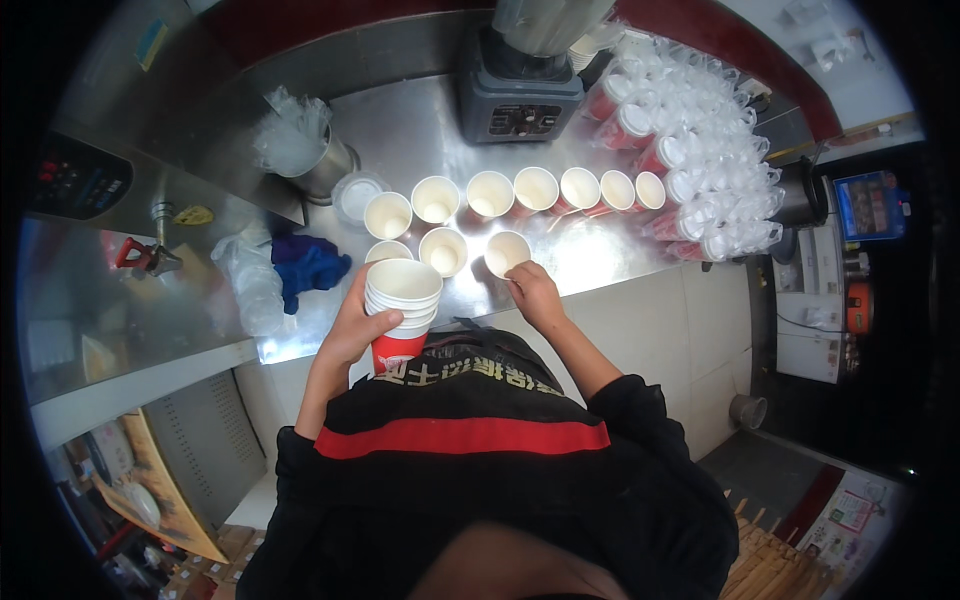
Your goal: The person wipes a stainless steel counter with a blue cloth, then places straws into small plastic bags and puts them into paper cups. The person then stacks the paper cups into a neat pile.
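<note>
My left hand (352, 330) grips a nested stack of red-and-white paper cups (405, 300) in front of my apron. The stack is tilted, with its top rim facing me. Over the counter's front part, my right hand (536, 295) pinches the near rim of a single paper cup (508, 255). Left of that cup stands another paper cup (442, 252), and one more cup (388, 251) is partly hidden behind the stack. Behind them runs a row of several upright open cups (490, 194). Those cups look empty inside.
A blender (517, 94) stands at the back of the steel counter (405, 112). Lidded, plastic-bagged red cups (675, 154) crowd the right side. On the left are a metal container of plastic bags (319, 161), plastic lids (360, 196), a blue cloth (309, 266) and a plastic-wrapped stack (251, 281).
</note>
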`<move>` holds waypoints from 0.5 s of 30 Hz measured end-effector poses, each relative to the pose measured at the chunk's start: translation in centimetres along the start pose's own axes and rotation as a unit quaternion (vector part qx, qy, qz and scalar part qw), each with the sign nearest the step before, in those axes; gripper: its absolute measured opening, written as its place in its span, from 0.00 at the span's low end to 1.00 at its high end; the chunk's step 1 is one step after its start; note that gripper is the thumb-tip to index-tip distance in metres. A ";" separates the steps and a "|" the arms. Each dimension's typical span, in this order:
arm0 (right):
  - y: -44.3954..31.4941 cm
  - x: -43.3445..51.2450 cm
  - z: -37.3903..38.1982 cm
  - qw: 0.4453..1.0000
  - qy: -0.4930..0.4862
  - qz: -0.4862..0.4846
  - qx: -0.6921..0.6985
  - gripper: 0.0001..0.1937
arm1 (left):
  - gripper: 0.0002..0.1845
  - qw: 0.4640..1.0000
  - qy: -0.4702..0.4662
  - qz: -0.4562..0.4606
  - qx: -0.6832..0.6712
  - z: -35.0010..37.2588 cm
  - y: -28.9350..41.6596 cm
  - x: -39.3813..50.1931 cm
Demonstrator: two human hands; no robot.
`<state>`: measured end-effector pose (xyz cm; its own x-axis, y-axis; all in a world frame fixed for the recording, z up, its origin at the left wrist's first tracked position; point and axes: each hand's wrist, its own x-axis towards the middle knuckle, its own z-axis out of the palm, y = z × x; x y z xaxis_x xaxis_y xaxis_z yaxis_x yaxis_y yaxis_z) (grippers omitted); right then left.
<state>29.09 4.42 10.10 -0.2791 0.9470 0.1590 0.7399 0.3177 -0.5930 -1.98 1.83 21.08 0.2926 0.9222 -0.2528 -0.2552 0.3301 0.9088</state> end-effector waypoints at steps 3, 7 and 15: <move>-1.3 1.2 -0.5 1.000 -0.002 -0.005 0.029 0.07 | 0.44 1.000 0.003 -0.011 -0.015 0.3 -0.1 -0.3; -4.7 1.4 -3.7 0.990 -0.025 0.104 0.088 0.10 | 0.44 0.999 0.006 0.031 0.016 1.0 0.0 -0.4; -11.8 1.0 -6.3 0.917 -0.125 0.051 0.374 0.16 | 0.48 0.991 0.068 0.114 -0.029 1.7 2.8 0.9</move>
<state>23.95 1.87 22.28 -0.4333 0.8994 -0.0572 0.1680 0.0182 -0.9856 -0.86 3.25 23.97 0.0965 0.9913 -0.0895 -0.3537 0.1182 0.9279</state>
